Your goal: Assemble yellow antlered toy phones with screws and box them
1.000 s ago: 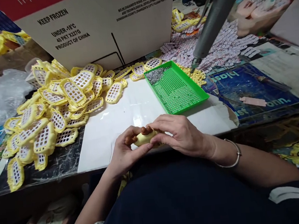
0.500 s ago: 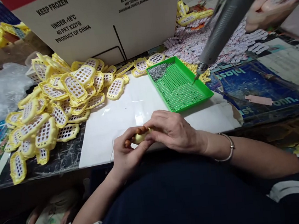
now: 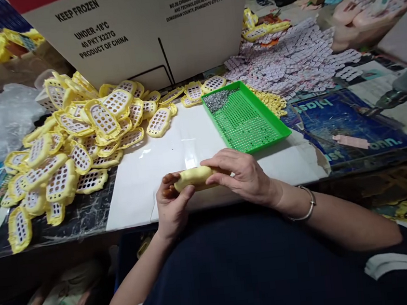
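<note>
My left hand (image 3: 174, 199), with brown covers on its fingertips, grips one end of a pale yellow, rounded oblong plastic piece (image 3: 196, 175). The thumb presses on its near side. My right hand (image 3: 244, 175) pinches the other end between thumb and fingers. The piece lies level above the front of the white board (image 3: 137, 179), smooth side showing; its other side is hidden. Beyond my right hand lies a green perforated tray (image 3: 247, 119) with small silvery screws (image 3: 216, 101) in its far left corner.
Many yellow-rimmed pieces with holed white faces (image 3: 101, 119) are heaped at left. A carton (image 3: 140, 33) stands behind. Small yellow parts (image 3: 273, 102) and a spread of white parts (image 3: 288, 61) lie at right. A grey power screwdriver (image 3: 394, 96) hangs at the right edge.
The yellow piece has been turned, so its long smooth side now shows between my hands. The screwdriver has swung right, away from the tray.
</note>
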The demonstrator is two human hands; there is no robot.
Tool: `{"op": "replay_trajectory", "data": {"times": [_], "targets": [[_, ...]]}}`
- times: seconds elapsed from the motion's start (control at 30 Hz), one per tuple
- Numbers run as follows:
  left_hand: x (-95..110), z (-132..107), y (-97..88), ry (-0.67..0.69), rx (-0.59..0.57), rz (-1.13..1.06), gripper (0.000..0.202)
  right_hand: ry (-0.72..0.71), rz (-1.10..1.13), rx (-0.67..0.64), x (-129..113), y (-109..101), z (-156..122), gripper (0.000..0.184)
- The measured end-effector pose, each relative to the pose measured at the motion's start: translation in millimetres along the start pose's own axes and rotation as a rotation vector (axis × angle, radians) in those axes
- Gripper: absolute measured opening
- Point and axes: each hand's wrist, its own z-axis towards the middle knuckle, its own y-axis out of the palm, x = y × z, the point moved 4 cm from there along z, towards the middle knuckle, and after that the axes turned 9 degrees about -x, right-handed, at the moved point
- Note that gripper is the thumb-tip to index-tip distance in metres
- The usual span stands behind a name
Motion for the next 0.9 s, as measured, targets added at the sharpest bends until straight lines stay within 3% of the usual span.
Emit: {"op": "replay_trajectory", "data": {"times": [0.1,0.27,0.4,0.47,0.53,0.67,0.77,0.9], "targets": [[3,2,-5.9,-0.014,0.089,-0.111,0.038,0.067,0.009,0.002,4,-3,-3,0.026],[3,-1,-1.1,-0.009,0.117,-0.144,0.041,0.069,0.018,0.086,3,-8,-6,0.024],[1,5,11.1,-0.132,0.072,-0.153,0.036,0.128,0.012,-0.002,10,-5,-6,0.028],[2,13,16.4,-0.222,0.059,-0.195,0.028,0.063,-0.119,0.002,12,-5,-8,0.038],[2,19,19.1,-0.321,0.099,-0.243,0.014,-0.088,-0.276,0.029,10,-4,-11,0.048],[2,20,26.1,-0.537,0.116,-0.296,0.009,-0.315,-0.418,0.026,6,2,-14,0.032],[1,14,34.3,-0.605,0.030,-0.309,0.010,-0.289,-0.395,0.036,5,4,-13,0.025],[-2,8,42.6,-0.545,0.014,-0.388,0.015,-0.207,-0.325,0.077,1,8,-11,0.023]]}}
